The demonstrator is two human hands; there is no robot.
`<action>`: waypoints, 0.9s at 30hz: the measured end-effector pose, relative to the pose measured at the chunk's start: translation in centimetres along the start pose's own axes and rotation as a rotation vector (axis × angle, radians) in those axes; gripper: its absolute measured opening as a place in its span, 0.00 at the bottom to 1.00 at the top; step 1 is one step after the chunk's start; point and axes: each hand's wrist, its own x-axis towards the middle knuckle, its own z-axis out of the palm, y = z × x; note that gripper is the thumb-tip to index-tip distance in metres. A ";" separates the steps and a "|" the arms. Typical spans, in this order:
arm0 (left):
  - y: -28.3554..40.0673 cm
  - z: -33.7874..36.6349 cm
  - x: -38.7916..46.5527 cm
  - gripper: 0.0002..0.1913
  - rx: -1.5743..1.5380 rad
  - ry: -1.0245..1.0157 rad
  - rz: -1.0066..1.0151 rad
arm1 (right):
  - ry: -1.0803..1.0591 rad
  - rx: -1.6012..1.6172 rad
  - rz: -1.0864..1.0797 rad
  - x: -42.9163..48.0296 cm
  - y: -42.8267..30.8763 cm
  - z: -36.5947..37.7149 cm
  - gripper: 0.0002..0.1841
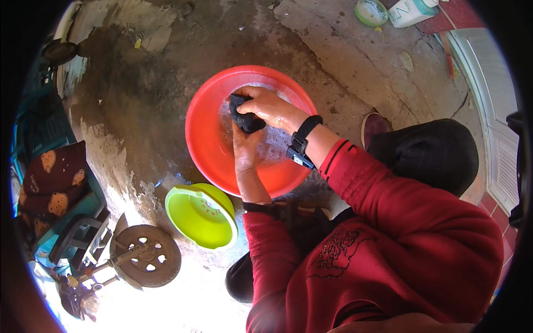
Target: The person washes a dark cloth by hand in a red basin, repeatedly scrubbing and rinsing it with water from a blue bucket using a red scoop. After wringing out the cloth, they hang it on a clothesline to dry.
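Observation:
A bunched wet black cloth (240,112), perhaps a sock, is held between both hands over a round red plastic basin (204,141). From above and to the right, my right hand (268,106) grips it with the thumb across its front. My left hand (246,145) holds its lower end from below, fingers partly hidden behind it. Soapy water with white suds (277,145) lies in the basin under the hands. A black strap with a small device (300,143) is on my right wrist; a dark band circles the left.
A lime-green plastic basin (200,216) leans tilted beside the red one. A wheel (145,256) of a cart or vehicle stands at lower left. On the concrete floor (145,83), a green bowl (370,12) and white bottle (412,12) stand at upper right, near a white door (483,70).

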 end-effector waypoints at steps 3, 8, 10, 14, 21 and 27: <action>-0.9 -1.7 0.5 0.30 0.180 0.096 -0.186 | 0.008 0.185 -0.005 0.6 0.6 -0.5 0.20; -5.4 -4.1 -1.0 0.27 1.098 0.570 -0.120 | 0.375 -0.264 0.128 0.1 3.6 -3.0 0.30; -8.0 -3.6 -2.3 0.28 1.447 0.475 -0.273 | 0.491 -0.253 0.125 -0.4 5.2 -3.7 0.32; -8.7 -4.2 -2.9 0.27 1.370 0.186 -0.213 | 0.611 -0.145 0.189 -0.6 8.2 -4.6 0.20; -4.7 2.1 -2.1 0.41 1.473 0.296 -0.505 | 0.796 -0.044 0.305 -0.7 11.3 -3.3 0.29; 0.6 5.6 -0.7 0.18 0.757 0.075 -0.070 | 0.518 0.492 0.177 0.1 9.3 -4.8 0.16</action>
